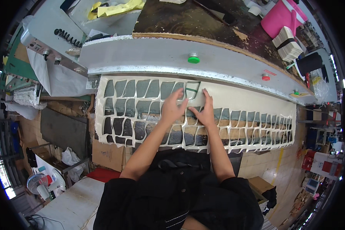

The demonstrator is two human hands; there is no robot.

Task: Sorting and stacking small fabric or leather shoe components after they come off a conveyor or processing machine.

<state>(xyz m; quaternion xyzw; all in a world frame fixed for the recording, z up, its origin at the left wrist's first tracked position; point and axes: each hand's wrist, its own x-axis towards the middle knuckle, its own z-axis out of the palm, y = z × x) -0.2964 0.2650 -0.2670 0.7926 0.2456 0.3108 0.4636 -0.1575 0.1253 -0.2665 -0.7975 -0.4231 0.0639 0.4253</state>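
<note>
A cream sheet of material (pixel 237 94) lies across the bed of a grey machine, with rows of cut-out openings through much of it. On its uncut part, at the far side, sits a cutting die (pixel 191 90), a thin metal outline with a green crossbar. My left hand (pixel 173 107) is at the die's left side, fingers apart and slightly blurred. To the right of the die is my right hand (pixel 205 112), index finger stretched up and thumb spread toward the die's near edge. Whether either hand touches the die I cannot tell.
The machine's grey beam (pixel 142 57) runs behind the sheet, carrying a green button (pixel 193 59) and a red button (pixel 265 77). Above it, a worn dark board (pixel 172 19) holds a pink bucket (pixel 280 19) and a banded stack of pale pieces (pixel 288 44).
</note>
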